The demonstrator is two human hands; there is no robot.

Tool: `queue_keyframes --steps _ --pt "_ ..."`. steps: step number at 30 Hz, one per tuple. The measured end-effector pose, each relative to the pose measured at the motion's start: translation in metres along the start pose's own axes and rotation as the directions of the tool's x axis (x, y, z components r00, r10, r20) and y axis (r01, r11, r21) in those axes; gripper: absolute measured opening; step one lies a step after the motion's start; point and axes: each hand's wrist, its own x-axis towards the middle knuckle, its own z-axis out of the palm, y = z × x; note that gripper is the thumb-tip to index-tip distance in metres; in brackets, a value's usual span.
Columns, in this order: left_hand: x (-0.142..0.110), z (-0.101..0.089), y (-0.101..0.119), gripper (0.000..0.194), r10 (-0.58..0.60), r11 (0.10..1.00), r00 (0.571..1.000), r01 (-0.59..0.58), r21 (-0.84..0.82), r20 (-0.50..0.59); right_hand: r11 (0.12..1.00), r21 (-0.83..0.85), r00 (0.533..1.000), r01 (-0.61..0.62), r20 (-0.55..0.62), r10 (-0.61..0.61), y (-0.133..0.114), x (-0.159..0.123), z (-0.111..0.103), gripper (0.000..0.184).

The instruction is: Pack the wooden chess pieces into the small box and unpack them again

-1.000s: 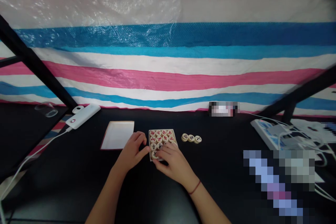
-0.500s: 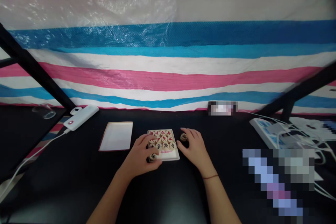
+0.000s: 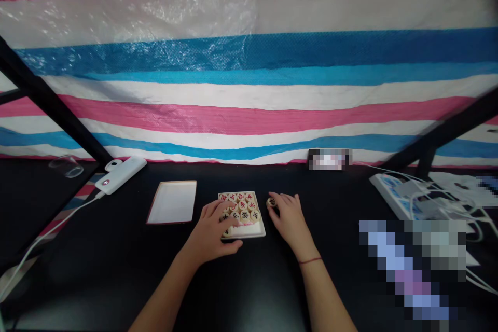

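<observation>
A shallow white box (image 3: 254, 231) holds round wooden Chinese chess pieces (image 3: 244, 215) in rows, with red characters at the back and black ones nearer me. My left hand (image 3: 210, 231) rests over the box's left side, fingers spread and thumb stretched out along the near edge. Under its fingers, one black-marked piece (image 3: 226, 231) sits in the front left corner, partly hidden. Just right of the box, my right hand (image 3: 288, 218) has thumb and index finger closed around a single black-marked piece (image 3: 271, 202) at the table.
An upturned white lid (image 3: 173, 202) lies left of the box. Further left are a white power bank (image 3: 121, 175) with a cable and a clear cup (image 3: 68, 167). At right, a power strip (image 3: 392, 194) sits among tangled cables. A striped sheet (image 3: 249, 114) hangs behind the black table.
My left thumb has moved away from the front left piece, which now lies lower in the box. My right thumb and index finger have closed in on the loose piece.
</observation>
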Motion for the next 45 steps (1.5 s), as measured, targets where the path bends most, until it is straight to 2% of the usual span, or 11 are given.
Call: queue_keyframes --steps 4,7,11,14,17,21,24,30,38,45 --pt "0.003 0.003 0.0 0.039 0.047 0.998 0.99 -0.041 0.046 -0.133 0.953 0.301 0.997 0.046 -0.07 -0.026 -0.025 0.003 -0.011 0.027" --pt "0.005 0.008 0.0 0.041 0.068 0.997 0.976 -0.056 0.059 -0.208 0.861 0.505 0.998 0.057 -0.014 -0.058 -0.05 0.001 -0.015 0.025" --pt "0.004 0.012 0.001 0.036 0.077 0.997 0.963 -0.069 0.04 -0.257 0.78 0.625 0.993 0.021 0.077 -0.088 -0.07 -0.003 -0.014 0.025" --pt "0.003 0.012 0.003 0.033 0.045 0.999 0.962 -0.048 -0.005 -0.27 0.771 0.637 0.993 0.015 0.083 -0.087 -0.071 -0.006 -0.012 0.025" --pt "0.004 0.01 0.007 0.026 -0.041 0.995 0.966 0.016 -0.097 -0.255 0.785 0.619 0.996 0.0 0.07 -0.056 -0.066 -0.006 -0.012 0.025" --pt "0.006 0.005 0.013 0.019 -0.075 0.985 0.988 0.052 -0.166 -0.136 0.803 0.593 0.998 -0.058 0.03 0.049 -0.056 -0.005 -0.013 0.027" --pt "0.006 0.002 0.015 0.016 -0.072 0.983 0.996 0.062 -0.17 -0.051 0.811 0.58 0.997 -0.074 0.021 0.076 -0.053 -0.006 -0.014 0.028" --pt "0.006 -0.002 0.016 0.005 -0.054 0.993 0.999 0.054 -0.105 0.004 0.824 0.565 0.999 -0.04 0.035 0.024 -0.055 -0.006 -0.017 0.027" --pt "0.004 -0.003 0.014 0.013 -0.046 0.998 0.999 0.048 -0.052 0.028 0.837 0.546 1.0 -0.017 0.031 0.0 -0.056 -0.006 -0.021 0.025" --pt "0.002 -0.003 0.013 0.014 -0.07 0.995 0.997 0.073 -0.067 0.045 0.872 0.474 0.97 0.124 0.129 -0.208 -0.065 -0.005 -0.029 0.014"
